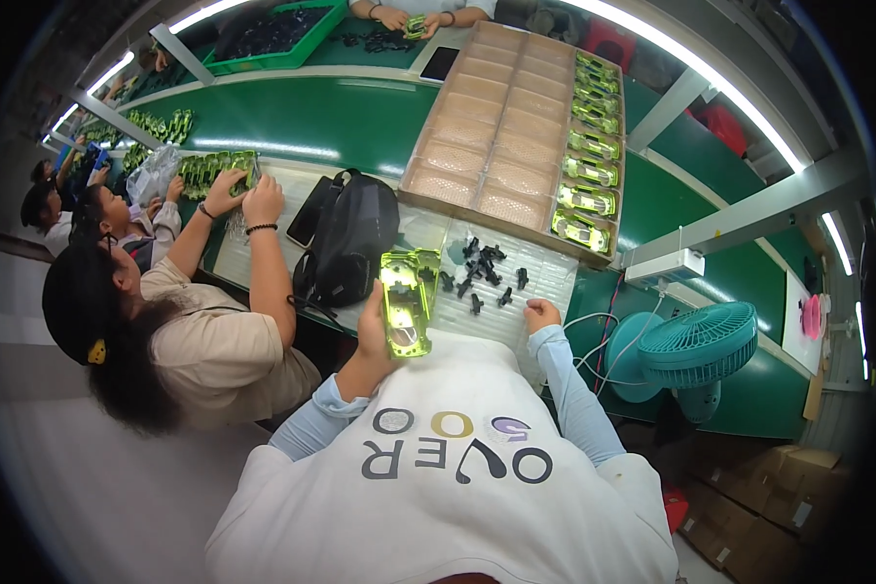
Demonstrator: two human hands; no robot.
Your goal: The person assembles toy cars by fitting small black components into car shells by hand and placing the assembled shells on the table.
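In my left hand (369, 329) is a shiny yellow-green toy car body shell (396, 326), held upright by its side just in front of my chest. Behind its upper right edge shows more bright green plastic, perhaps part of a second shell. My right hand (542, 314) rests at the right edge of the white ribbed sheet (448, 316), its fingers curled together; whatever they hold, if anything, is hidden. Between the hands and a little farther off lies a loose pile of small black plastic parts (477, 263).
Beyond the parts stands a divided cardboard box (487, 146), its right column filled with green shells (589, 170). A black backpack (355, 238) and phone (309, 211) lie left. A teal fan (696, 346) stands right. A co-worker (214, 331) works close on my left.
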